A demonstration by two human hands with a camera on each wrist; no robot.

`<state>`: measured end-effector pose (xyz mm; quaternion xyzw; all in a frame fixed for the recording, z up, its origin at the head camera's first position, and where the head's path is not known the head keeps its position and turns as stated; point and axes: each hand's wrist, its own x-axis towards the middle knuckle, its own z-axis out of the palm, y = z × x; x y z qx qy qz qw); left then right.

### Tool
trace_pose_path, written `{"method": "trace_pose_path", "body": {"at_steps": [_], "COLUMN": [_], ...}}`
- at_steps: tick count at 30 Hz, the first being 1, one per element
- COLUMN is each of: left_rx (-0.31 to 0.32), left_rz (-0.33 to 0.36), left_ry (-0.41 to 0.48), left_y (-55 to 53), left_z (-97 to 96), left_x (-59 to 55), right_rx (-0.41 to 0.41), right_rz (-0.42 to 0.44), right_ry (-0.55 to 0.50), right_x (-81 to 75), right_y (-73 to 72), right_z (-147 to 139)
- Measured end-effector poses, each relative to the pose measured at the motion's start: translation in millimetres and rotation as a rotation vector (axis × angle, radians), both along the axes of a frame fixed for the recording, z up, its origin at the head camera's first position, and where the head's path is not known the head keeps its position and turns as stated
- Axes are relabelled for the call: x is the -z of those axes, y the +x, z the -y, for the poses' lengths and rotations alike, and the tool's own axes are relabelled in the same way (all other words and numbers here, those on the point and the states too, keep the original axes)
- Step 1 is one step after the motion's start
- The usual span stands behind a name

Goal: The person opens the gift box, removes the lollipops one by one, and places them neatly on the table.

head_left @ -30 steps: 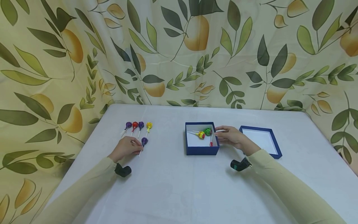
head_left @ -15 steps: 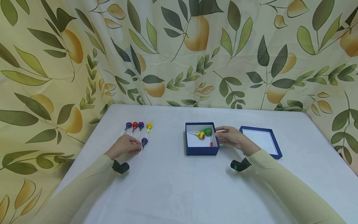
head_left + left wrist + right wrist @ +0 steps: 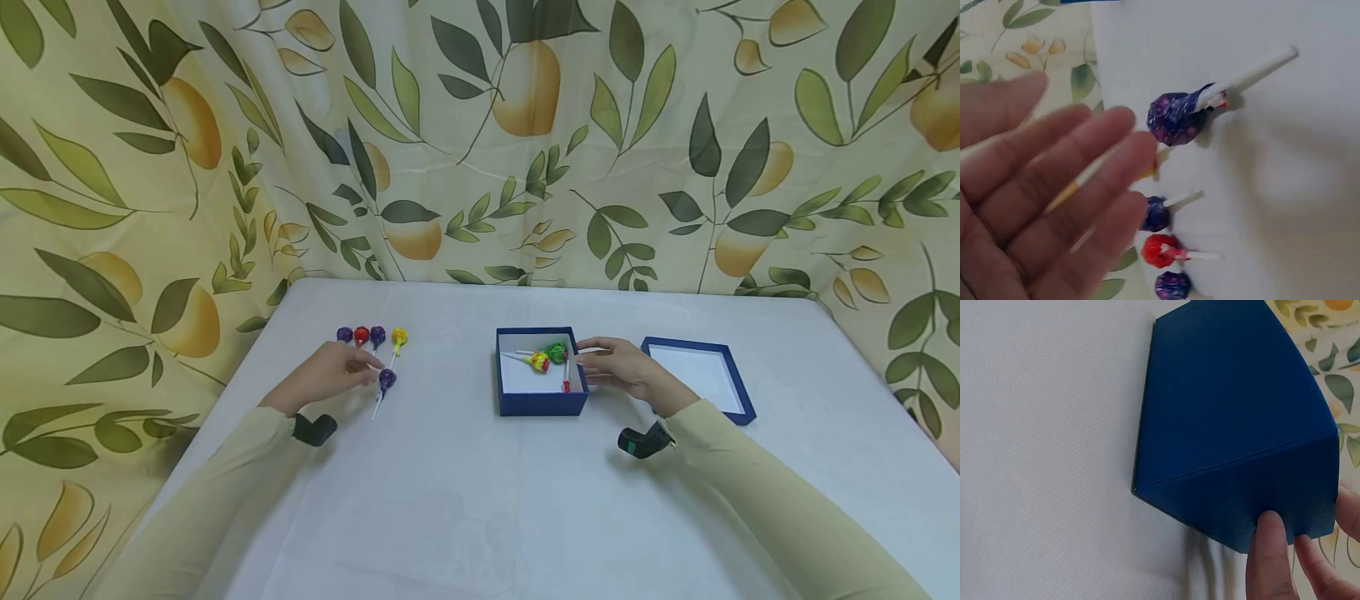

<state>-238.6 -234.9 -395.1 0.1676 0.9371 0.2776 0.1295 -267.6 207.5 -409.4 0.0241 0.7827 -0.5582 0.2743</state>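
Note:
My left hand (image 3: 326,373) hovers low over the table with its fingers extended and nothing between them. Right by its fingertips lies a purple-wrapped lollipop (image 3: 1175,119), its white stick toward the front. Behind it, purple, red (image 3: 362,335), purple and yellow (image 3: 400,336) lollipops form a row, their sticks partly hidden by the hand. My right hand (image 3: 618,367) touches the right wall of a blue open box (image 3: 542,405), its fingertips (image 3: 1270,525) against the outside. Inside the box are a green lollipop (image 3: 557,353), a yellow one (image 3: 540,362) and a red one (image 3: 567,386).
A blue-rimmed white box lid (image 3: 701,377) lies on the table, right of the box and partly behind the right forearm. The white-covered table (image 3: 450,500) ends at a leaf-and-fruit patterned curtain (image 3: 465,208).
My left hand has let go of the near purple lollipop and drawn back up and left from it. The lollipop stays on the table. My right hand and the box have not moved.

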Motion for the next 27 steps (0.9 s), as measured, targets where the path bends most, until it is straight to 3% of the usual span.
{"method": "trace_pose_path", "body": {"at_steps": [6,13,18,27], "left_rx": [0.032,0.141,0.198,0.305], "left_rz": [-0.135,-0.294,-0.312,-0.298], "left_ry": [-0.069,-0.098,-0.137,-0.208], "left_y": [-2.3,-11.0,-20.2,-37.1], "left_z": [-20.2,-59.5,-93.0,-150.7], "left_x": [-10.1,-19.8,-24.7,-23.4], "right_rx": [-0.003,0.009,0.010,0.014], "right_rz": [0.001,0.006,0.006,0.005], "right_ry": [0.002,0.012,0.013,0.023], "right_x": [-0.3,-0.5,-0.3,-1.2], "right_y": [-0.3,-0.9,-1.2,-0.1], "right_z": [0.4,1.8,2.4,2.6]}}
